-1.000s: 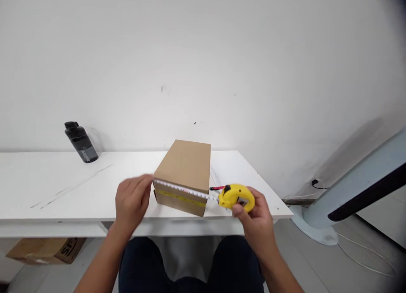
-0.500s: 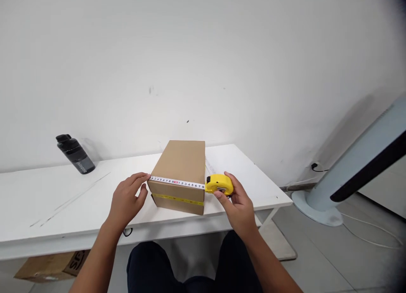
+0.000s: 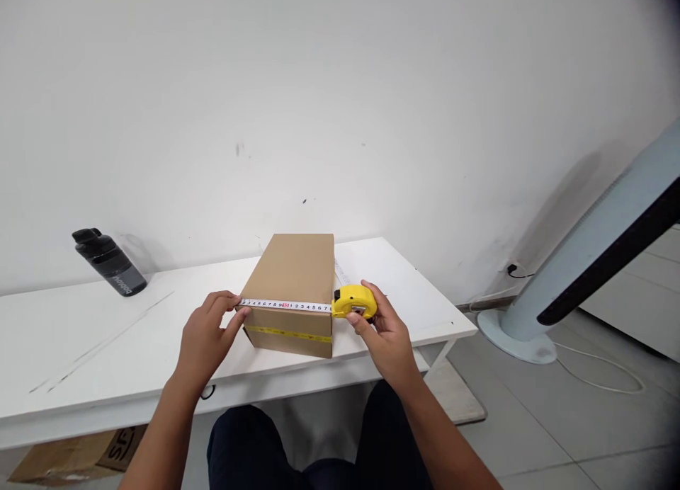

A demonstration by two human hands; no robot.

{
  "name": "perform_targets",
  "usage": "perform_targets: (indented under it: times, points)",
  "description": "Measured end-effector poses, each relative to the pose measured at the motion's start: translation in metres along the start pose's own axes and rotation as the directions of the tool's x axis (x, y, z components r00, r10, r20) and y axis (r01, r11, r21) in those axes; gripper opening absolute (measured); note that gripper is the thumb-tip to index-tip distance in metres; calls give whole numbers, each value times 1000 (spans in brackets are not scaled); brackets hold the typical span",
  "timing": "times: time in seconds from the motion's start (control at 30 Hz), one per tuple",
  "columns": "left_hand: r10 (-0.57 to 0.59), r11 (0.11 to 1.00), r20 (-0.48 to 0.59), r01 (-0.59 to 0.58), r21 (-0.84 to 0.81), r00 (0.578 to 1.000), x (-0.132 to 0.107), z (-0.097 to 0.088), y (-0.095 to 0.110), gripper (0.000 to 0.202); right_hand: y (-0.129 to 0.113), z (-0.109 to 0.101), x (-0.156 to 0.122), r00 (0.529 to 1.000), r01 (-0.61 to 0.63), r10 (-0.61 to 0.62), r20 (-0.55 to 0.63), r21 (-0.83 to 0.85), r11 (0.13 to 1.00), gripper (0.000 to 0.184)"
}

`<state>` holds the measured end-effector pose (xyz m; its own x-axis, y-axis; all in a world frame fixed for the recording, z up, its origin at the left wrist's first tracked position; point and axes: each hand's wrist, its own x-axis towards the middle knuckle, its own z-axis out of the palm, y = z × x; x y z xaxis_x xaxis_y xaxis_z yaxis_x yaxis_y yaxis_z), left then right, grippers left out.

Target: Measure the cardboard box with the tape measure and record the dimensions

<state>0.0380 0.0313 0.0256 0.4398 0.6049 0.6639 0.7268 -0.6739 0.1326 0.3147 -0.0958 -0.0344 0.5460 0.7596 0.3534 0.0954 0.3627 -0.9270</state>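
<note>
A brown cardboard box (image 3: pixel 297 267) with a strip of yellow tape along its front face sits on the white table. Across the box's near top edge lies the white blade (image 3: pixel 265 304) of a tape measure, its printed numbers facing up. At the left corner, my left hand (image 3: pixel 207 334) pinches the blade's end against the box, fingertips on top and thumb at the front. My right hand (image 3: pixel 387 341) is closed around the yellow tape measure case (image 3: pixel 355 302), held against the box's right side.
A dark water bottle (image 3: pixel 110 261) stands at the table's back left by the wall. Right of the table (image 3: pixel 117 355), a pale blue tower fan (image 3: pixel 574 263) stands on the floor with its cord. Another cardboard box (image 3: pixel 64 456) lies below the table.
My left thumb has moved in against the front of the box below the blade. The whole scene has shifted slightly left in view; the tape measure stays stretched across the box.
</note>
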Motion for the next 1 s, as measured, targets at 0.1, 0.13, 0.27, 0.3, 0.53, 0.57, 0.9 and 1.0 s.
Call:
perform_targets:
  times: [0.1,0.13,0.27,0.3,0.53,0.57,0.9,1.0]
  points:
    - [70,997,-54,-68,39,996,2,-1,-8,21,1,3,0,1000,11,-11,-9,13,1000,62]
    - [130,990,-89,-125,60,987,2,-2,-11,17,1,3,-2,999,18,-18,-27,24,1000,61]
    - [369,929,-279,-342,144,886,-7,-7,-15,9,-1,-1,-25,989,25,-10,-145,103,994,59]
    - [388,922,-316,-361,141,866,-12,-8,-11,15,-2,-4,-33,986,2,20,-166,135,991,58]
    - [390,870,-303,-456,-186,869,-60,8,73,18,13,-17,-82,933,-239,304,-191,303,923,52]
    - [391,858,-287,-460,-230,874,-64,14,86,17,15,-16,-85,930,-266,326,-170,304,915,53]
    - [384,808,-205,-435,-397,900,-87,56,135,11,20,-22,-97,913,-370,403,-64,288,883,55]
    - [412,826,-157,-441,-350,897,-82,52,140,13,26,-28,-96,909,-367,405,-100,271,890,53]
